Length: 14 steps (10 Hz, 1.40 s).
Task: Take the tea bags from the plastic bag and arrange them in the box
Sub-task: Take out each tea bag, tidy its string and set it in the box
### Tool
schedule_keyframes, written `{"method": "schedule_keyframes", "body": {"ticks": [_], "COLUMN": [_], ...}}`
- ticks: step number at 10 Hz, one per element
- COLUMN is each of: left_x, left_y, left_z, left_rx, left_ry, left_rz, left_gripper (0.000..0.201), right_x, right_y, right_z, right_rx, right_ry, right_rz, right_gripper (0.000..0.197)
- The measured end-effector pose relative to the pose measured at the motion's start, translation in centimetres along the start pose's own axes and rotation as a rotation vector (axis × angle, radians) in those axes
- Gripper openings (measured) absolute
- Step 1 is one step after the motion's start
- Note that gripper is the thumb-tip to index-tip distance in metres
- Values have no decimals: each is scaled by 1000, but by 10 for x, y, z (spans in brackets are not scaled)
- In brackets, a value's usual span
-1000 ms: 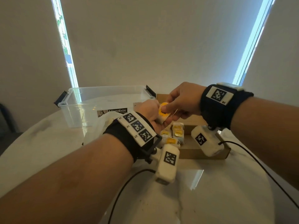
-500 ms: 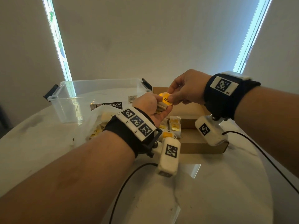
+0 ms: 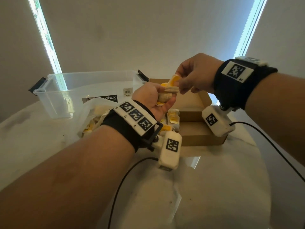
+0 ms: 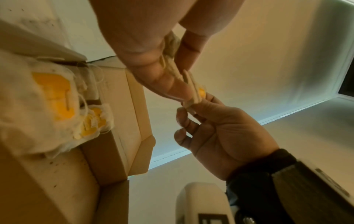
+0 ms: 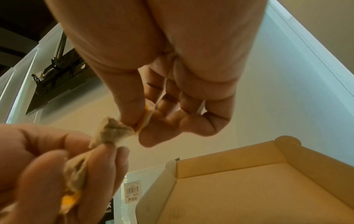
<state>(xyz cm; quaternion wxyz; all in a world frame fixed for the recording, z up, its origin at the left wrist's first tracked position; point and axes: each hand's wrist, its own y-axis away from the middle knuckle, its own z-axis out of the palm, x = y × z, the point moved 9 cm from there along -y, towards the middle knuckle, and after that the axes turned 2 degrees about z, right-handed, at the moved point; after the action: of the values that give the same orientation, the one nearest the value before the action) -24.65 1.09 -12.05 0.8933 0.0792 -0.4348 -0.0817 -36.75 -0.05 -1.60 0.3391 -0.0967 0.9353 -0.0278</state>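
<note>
Above the open cardboard box [image 3: 196,134], my left hand [image 3: 153,100] grips a small bunch of tea bags [image 3: 165,97], palm turned up. My right hand [image 3: 186,80] pinches one tea bag [image 3: 172,89] by its yellow tag [image 3: 173,79] at the top of that bunch. The right wrist view shows thumb and forefinger closed on the tag [image 5: 145,119] and the beige bag [image 5: 113,130]. Several tea bags [image 3: 173,118] with yellow tags lie in the box's left part [image 4: 55,97]. The clear plastic bag [image 3: 94,116] with more tea bags lies left of the box.
A clear plastic storage tub [image 3: 79,91] with black clips stands at the back left on the round white table [image 3: 214,187]. The box's lid [image 3: 203,100] stands raised behind it. Black cables [image 3: 272,146] trail from both wrist cameras across the table.
Both hands have risen above the box. The right hand has pulled one tea bag up and a little away from the bunch that the left hand holds.
</note>
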Motion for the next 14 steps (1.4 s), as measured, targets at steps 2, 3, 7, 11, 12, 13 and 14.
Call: {"method": "schedule_keyframes", "body": {"ticks": [2,3,7,11,12,13,14], "left_x": [-4,3,-7,-10,-9,-7,-3], "left_y": [31,38,40,35,36,39,37], "left_z": [-11,-13,-9,-12,-12,-7,-12], "left_rx": [97,89,-88,-153,-139,-151,-138], "left_ry": [-389,-795,-1579,-1631,-1593,-1616,-1525], "left_rz": [-12,19,20,13,27,110,41], "left_gripper": [21,16,22,21,22,21,13], "right_x": [5,14,50,50,51,51,52], "right_y": [12,9,0,-18,-19,-13,-15], "right_z": [7,10,85,97,98,97,86], "right_rx": [-95,-134,-479,-461,-454,-464,-430], "right_ry": [86,247,537,607,582,569,590], "right_rz": [42,72,177,224,244,288,310], "right_gripper": [15,18,15,21,23,25,31]}}
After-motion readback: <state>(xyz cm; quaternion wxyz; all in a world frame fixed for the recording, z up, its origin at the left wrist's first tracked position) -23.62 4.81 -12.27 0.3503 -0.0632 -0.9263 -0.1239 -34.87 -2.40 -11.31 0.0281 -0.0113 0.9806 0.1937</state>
